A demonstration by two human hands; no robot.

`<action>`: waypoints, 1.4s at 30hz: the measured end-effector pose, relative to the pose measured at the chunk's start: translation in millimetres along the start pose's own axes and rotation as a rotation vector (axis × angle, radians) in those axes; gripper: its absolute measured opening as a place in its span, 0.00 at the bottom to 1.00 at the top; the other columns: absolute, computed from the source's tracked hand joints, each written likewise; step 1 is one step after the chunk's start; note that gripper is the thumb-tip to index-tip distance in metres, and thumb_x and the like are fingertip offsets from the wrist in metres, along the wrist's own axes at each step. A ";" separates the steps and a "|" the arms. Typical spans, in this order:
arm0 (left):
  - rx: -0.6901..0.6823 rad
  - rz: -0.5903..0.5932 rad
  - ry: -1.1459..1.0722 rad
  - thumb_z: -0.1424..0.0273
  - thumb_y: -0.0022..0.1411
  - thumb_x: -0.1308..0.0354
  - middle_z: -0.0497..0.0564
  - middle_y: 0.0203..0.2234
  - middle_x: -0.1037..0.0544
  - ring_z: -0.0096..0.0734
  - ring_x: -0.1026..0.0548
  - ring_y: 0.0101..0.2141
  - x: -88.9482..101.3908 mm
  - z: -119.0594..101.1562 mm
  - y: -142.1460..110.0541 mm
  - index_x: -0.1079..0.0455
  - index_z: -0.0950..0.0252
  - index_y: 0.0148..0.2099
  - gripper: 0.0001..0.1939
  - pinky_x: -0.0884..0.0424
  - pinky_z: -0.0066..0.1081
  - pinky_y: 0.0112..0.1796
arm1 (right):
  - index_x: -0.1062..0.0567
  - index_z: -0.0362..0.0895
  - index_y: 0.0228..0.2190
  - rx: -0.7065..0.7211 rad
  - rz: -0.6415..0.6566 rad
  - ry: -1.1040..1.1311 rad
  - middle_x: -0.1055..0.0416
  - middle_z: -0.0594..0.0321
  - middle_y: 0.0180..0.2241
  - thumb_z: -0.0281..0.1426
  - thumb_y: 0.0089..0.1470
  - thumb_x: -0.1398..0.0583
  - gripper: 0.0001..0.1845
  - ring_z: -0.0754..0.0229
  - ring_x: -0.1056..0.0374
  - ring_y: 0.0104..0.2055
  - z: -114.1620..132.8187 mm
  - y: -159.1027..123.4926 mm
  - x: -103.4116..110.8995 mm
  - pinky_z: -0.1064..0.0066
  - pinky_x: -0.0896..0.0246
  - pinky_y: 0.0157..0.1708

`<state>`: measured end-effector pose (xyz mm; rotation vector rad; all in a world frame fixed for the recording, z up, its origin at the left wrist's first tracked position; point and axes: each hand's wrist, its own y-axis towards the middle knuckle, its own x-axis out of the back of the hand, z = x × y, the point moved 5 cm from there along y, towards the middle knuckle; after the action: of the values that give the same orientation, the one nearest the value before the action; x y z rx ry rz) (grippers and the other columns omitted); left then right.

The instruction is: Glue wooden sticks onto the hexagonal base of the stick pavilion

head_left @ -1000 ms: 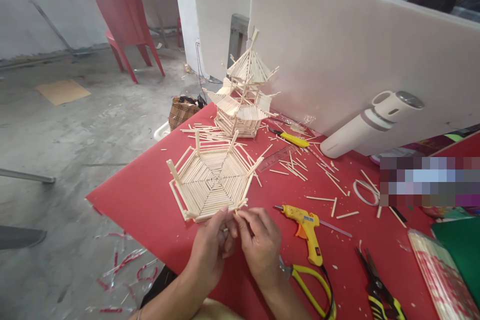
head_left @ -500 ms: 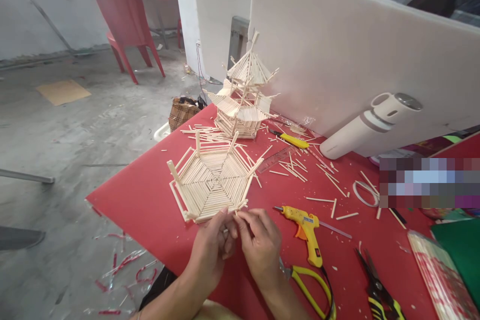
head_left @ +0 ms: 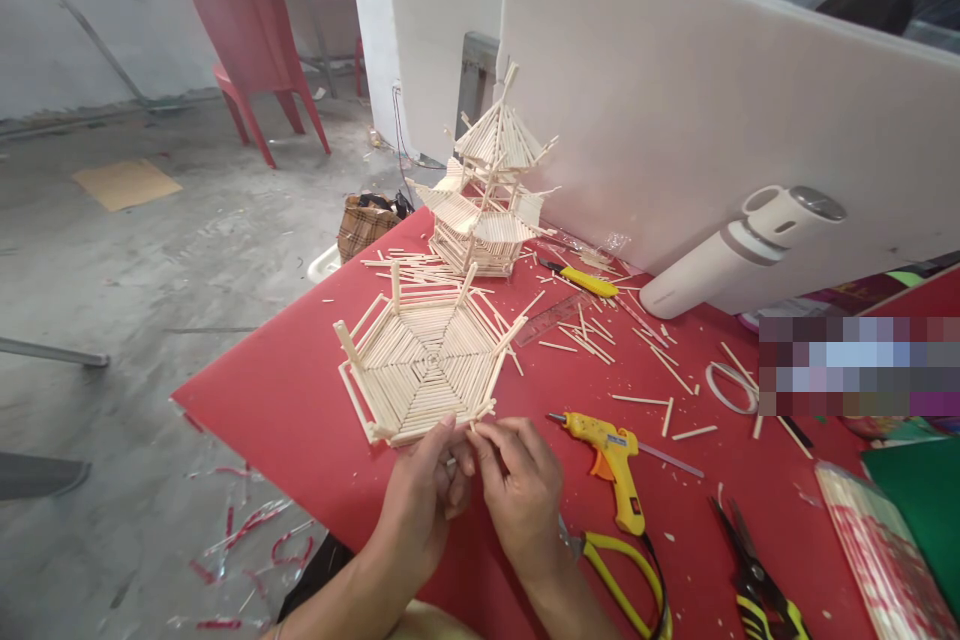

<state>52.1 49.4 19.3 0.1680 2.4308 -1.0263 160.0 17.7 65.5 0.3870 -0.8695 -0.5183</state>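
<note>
A hexagonal platform of pale wooden sticks (head_left: 431,360) lies on the red table, with short stick posts rising from its corners. At its near edge my left hand (head_left: 431,480) has its fingers curled closed; a small pale bit shows between them, too little to name. Right beside it, my right hand (head_left: 521,480) pinches the end of a short wooden stick (head_left: 480,412) at the platform's near right corner. The fingers hide most of that joint. Behind the platform stands a tiered stick pagoda (head_left: 491,190).
Right of my hands lie a yellow glue gun (head_left: 611,455), yellow-handled pliers (head_left: 626,570) and black scissors (head_left: 754,560). Farther back are a yellow cutter (head_left: 589,280), a ruler (head_left: 551,318), loose sticks (head_left: 589,335) and a leaning white bottle (head_left: 720,265). A bag of sticks (head_left: 885,540) lies far right.
</note>
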 end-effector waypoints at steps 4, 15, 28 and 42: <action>0.002 0.017 -0.005 0.51 0.58 0.41 0.45 0.13 0.36 0.18 0.45 0.13 -0.5 0.0 -0.5 0.30 0.68 0.23 0.25 0.52 0.23 0.16 | 0.21 0.45 0.37 0.004 -0.003 0.000 0.26 0.61 0.31 0.29 0.62 0.40 0.06 0.63 0.29 0.34 -0.3 -0.1 0.3 0.73 0.34 0.36; 0.014 0.023 -0.005 0.50 0.57 0.40 0.44 0.11 0.39 0.19 0.45 0.13 -1.4 0.2 -0.2 0.30 0.68 0.22 0.26 0.53 0.23 0.16 | 0.21 0.45 0.37 0.015 -0.027 -0.007 0.26 0.62 0.30 0.29 0.62 0.39 0.06 0.64 0.29 0.33 1.3 1.7 2.6 0.74 0.34 0.35; 0.010 0.012 -0.034 0.51 0.57 0.39 0.46 0.14 0.34 0.18 0.44 0.13 -0.6 0.2 0.2 0.29 0.68 0.25 0.24 0.52 0.23 0.16 | 0.21 0.45 0.38 0.007 -0.022 0.023 0.25 0.60 0.32 0.29 0.61 0.39 0.05 0.62 0.28 0.34 -2.1 -1.0 1.7 0.73 0.32 0.36; 0.021 0.000 -0.028 0.53 0.54 0.37 0.46 0.16 0.32 0.17 0.44 0.13 -1.5 -1.2 -1.0 0.28 0.69 0.27 0.21 0.51 0.23 0.16 | 0.21 0.44 0.42 -0.017 0.044 0.163 0.21 0.59 0.34 0.25 0.62 0.41 0.10 0.62 0.25 0.36 -3.8 -4.8 0.8 0.72 0.29 0.39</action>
<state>52.6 49.7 21.3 0.1594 2.3956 -1.0470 162.1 13.8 61.3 0.3885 -0.7138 -0.4471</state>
